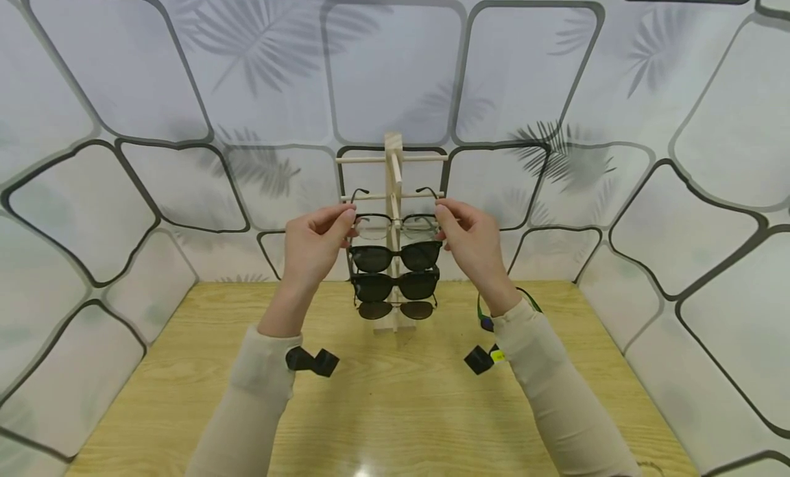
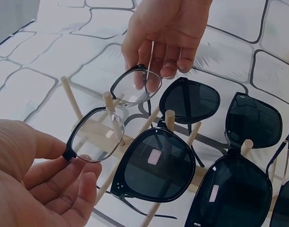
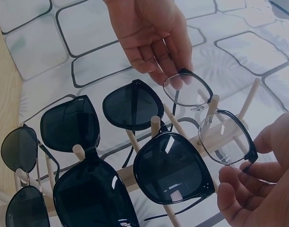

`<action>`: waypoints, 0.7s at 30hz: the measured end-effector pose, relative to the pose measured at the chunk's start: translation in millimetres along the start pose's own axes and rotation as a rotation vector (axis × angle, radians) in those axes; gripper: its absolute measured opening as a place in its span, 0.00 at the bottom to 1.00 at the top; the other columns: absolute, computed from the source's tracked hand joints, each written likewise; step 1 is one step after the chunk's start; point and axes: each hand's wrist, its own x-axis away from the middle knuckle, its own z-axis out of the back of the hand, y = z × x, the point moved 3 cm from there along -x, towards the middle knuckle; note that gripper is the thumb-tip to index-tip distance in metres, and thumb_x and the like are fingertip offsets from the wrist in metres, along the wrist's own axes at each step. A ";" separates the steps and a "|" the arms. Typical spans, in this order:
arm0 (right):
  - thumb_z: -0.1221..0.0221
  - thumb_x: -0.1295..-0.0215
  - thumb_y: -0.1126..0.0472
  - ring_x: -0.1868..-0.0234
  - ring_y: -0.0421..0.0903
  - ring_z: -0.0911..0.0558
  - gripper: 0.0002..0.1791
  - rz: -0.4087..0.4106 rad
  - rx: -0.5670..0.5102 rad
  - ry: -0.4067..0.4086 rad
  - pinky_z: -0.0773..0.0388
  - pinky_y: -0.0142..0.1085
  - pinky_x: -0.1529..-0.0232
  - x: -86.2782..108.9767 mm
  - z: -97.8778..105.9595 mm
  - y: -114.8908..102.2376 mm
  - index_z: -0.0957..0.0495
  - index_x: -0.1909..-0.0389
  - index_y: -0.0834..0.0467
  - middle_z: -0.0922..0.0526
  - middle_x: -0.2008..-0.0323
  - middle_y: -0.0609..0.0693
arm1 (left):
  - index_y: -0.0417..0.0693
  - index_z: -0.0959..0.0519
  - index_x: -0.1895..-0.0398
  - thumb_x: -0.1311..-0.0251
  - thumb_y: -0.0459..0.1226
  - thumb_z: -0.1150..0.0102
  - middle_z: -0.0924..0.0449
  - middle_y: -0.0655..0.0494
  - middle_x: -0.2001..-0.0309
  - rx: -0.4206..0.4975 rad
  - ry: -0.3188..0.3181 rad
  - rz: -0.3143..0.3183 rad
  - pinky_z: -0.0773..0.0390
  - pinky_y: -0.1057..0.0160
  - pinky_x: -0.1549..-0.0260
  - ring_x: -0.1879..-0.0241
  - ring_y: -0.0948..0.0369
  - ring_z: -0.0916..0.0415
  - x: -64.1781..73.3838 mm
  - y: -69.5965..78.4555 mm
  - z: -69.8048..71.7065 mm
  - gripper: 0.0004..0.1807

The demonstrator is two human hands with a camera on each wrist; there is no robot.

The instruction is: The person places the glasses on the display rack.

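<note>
A pair of clear-lens eyeglasses [image 1: 373, 216] with a dark browline spans the wooden display stand [image 1: 393, 144], its temples pointing back. My left hand [image 1: 317, 240] pinches the left end of the frame between thumb and fingers. At the opposite end, the thumb and fingers of my right hand [image 1: 474, 237] grip the frame the same way. In the left wrist view the bridge of the eyeglasses [image 2: 98, 135] lies right at a peg. Just below hang black sunglasses [image 1: 372, 259], then a second black pair [image 1: 373, 287], and lowest a thin-framed dark pair [image 1: 374, 311].
Dowel crossbars [image 1: 426, 158] stick out on both sides near the stand's top. The stand rises from a wood-grain table [image 1: 376, 408] before a patterned backdrop [image 1: 395, 72]. Behind my right wrist lies a partly hidden green-rimmed item [image 1: 532, 299].
</note>
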 end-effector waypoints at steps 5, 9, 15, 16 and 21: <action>0.44 0.27 0.46 0.69 0.49 0.17 0.21 -0.003 0.009 0.002 0.20 0.41 0.68 0.2 -0.4 -0.8 0.18 0.42 0.52 0.15 0.65 0.52 | 0.44 0.15 0.48 0.32 0.40 0.38 0.13 0.42 0.58 0.006 -0.003 0.012 0.17 0.64 0.68 0.67 0.60 0.16 -0.8 -0.8 0.5 0.14; 0.44 0.27 0.46 0.68 0.49 0.16 0.21 0.003 0.009 -0.003 0.20 0.37 0.69 0.7 -0.5 0.0 0.19 0.41 0.52 0.15 0.62 0.53 | 0.45 0.15 0.48 0.33 0.40 0.38 0.12 0.50 0.63 0.009 -0.007 0.002 0.17 0.64 0.68 0.67 0.61 0.16 -1.2 -1.7 1.0 0.14; 0.46 0.26 0.45 0.66 0.51 0.16 0.24 0.027 0.003 -0.015 0.20 0.38 0.68 3.6 4.3 2.9 0.23 0.38 0.54 0.17 0.52 0.55 | 0.46 0.17 0.44 0.31 0.42 0.40 0.14 0.42 0.60 -0.032 -0.010 -0.043 0.17 0.66 0.64 0.64 0.58 0.16 3.0 -4.4 3.3 0.17; 0.46 0.26 0.45 0.66 0.51 0.17 0.24 0.030 0.008 -0.013 0.20 0.39 0.68 4.4 6.3 3.5 0.23 0.37 0.53 0.17 0.52 0.55 | 0.46 0.18 0.43 0.31 0.42 0.41 0.14 0.40 0.59 -0.049 -0.002 -0.059 0.18 0.67 0.64 0.65 0.58 0.16 4.3 -4.2 4.0 0.17; 0.47 0.26 0.43 0.67 0.47 0.18 0.24 0.027 0.013 0.002 0.20 0.38 0.67 10.1 17.9 8.1 0.23 0.38 0.51 0.17 0.53 0.54 | 0.47 0.18 0.43 0.30 0.42 0.42 0.13 0.45 0.58 -0.139 0.081 -0.161 0.24 0.70 0.69 0.67 0.63 0.18 14.9 0.6 8.8 0.17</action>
